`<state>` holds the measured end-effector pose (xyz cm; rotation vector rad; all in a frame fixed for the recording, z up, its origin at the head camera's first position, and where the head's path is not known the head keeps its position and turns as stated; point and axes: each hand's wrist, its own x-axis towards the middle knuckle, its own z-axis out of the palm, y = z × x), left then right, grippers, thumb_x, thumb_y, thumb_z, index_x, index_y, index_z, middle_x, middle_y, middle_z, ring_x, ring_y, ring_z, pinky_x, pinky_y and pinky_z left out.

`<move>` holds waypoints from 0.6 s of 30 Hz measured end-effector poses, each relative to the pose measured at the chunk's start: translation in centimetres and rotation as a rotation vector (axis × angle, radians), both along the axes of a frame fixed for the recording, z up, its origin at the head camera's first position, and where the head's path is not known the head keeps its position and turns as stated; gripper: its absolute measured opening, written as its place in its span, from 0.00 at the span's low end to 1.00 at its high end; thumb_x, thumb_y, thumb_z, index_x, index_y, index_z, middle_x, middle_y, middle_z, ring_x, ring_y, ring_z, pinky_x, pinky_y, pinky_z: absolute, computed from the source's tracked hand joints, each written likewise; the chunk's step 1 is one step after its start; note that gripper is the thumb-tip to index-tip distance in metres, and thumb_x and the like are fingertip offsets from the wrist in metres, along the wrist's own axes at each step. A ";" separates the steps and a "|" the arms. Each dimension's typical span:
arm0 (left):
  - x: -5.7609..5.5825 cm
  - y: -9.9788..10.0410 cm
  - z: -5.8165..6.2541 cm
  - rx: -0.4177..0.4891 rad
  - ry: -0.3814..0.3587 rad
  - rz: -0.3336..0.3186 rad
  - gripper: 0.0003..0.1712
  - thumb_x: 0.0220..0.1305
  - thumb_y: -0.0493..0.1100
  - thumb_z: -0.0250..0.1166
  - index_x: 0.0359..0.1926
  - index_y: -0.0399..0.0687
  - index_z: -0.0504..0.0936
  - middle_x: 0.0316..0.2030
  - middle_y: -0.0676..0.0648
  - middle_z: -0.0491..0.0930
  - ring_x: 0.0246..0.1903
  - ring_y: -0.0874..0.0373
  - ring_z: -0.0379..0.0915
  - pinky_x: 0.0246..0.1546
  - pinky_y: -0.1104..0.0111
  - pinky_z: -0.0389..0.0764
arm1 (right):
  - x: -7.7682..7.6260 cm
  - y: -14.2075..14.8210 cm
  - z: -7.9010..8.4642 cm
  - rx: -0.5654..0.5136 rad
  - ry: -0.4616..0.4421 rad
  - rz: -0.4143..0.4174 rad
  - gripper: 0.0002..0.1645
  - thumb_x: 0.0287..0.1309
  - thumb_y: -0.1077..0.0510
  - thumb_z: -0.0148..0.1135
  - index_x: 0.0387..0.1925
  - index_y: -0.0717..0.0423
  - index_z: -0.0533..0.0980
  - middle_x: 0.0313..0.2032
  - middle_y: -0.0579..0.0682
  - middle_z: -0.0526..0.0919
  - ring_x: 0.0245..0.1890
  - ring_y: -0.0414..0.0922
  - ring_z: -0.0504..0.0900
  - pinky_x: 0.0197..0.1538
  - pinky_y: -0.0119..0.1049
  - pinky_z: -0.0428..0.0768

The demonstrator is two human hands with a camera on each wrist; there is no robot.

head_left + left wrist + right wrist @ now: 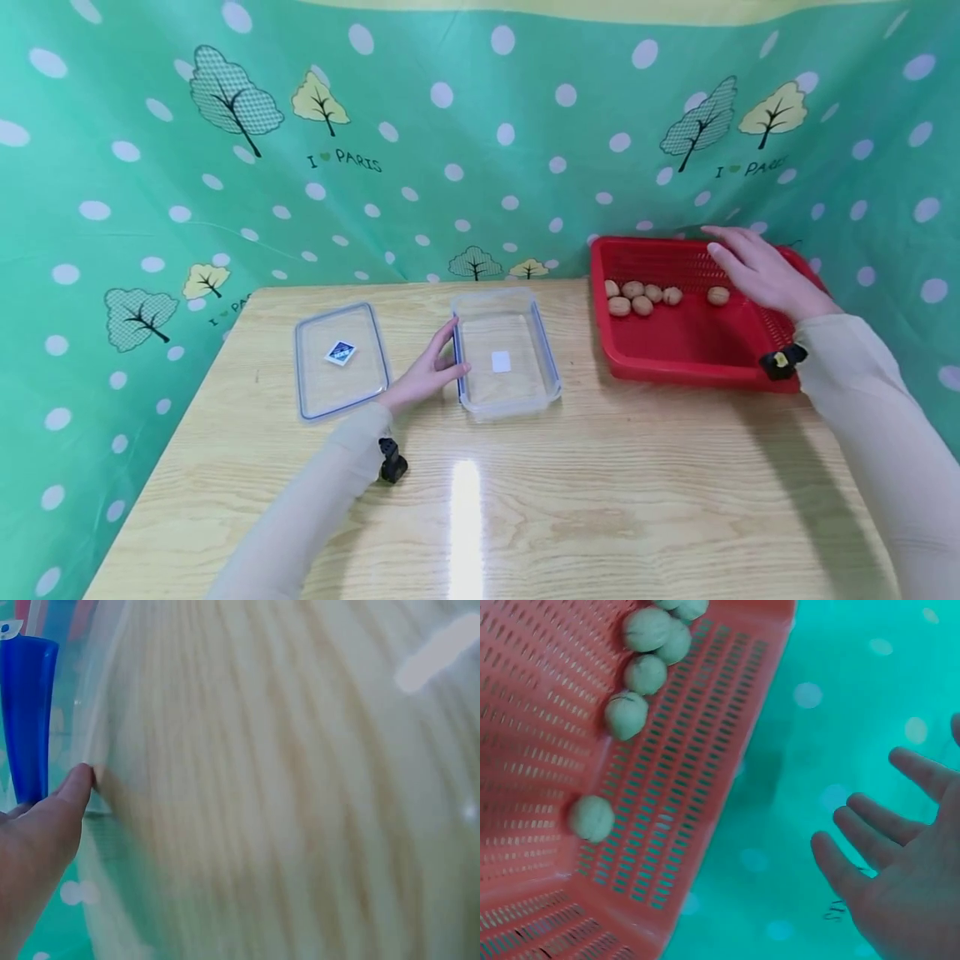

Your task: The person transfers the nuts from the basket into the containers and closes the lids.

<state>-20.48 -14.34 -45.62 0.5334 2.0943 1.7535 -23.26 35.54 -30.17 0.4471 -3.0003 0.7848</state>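
A clear plastic food container [517, 387] with blue latch flaps stands lidless on the table, a small white square on its bottom. My left hand [427, 371] holds its left wall, the thumb reaching over the rim and the other fingers along the outside. In the left wrist view, the thumb meets the clear plastic beside a blue latch [28, 712]. My right hand [761, 271] hovers over the right part of a red basket [697, 371], fingers spread and holding nothing. Several walnuts [641, 305] lie in the basket's left part; a single walnut [717, 296] sits nearer the hand.
A clear lid [315, 379] with a blue-edged seal and a blue-and-white label lies left of the container. Behind the wooden table [600, 500] hangs a green patterned cloth [420, 167]. The basket stands at the back right, against the cloth.
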 end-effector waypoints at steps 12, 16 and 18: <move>-0.2 0.1 -0.5 -0.002 -0.025 -0.003 0.49 0.69 0.40 0.59 0.76 0.66 0.35 0.75 0.43 0.29 0.67 0.32 0.49 0.62 0.47 0.61 | -3.0 2.9 -2.7 -0.019 -0.134 -0.093 0.42 0.71 0.43 0.45 0.73 0.64 0.47 0.65 0.72 0.54 0.62 0.70 0.53 0.57 0.72 0.57; -0.3 0.0 -0.4 -0.013 -0.036 -0.001 0.49 0.69 0.41 0.59 0.76 0.68 0.36 0.75 0.43 0.29 0.67 0.32 0.49 0.61 0.46 0.60 | -3.4 4.0 -3.7 -0.069 -0.174 -0.148 0.43 0.71 0.42 0.44 0.74 0.63 0.46 0.66 0.72 0.53 0.62 0.70 0.52 0.56 0.72 0.58; -0.4 -0.1 -0.4 -0.015 -0.042 0.001 0.49 0.69 0.41 0.59 0.76 0.68 0.36 0.75 0.43 0.29 0.67 0.33 0.50 0.62 0.46 0.61 | -3.6 4.5 -4.2 -0.075 -0.180 -0.168 0.43 0.71 0.41 0.44 0.73 0.64 0.46 0.66 0.72 0.54 0.62 0.70 0.52 0.57 0.72 0.59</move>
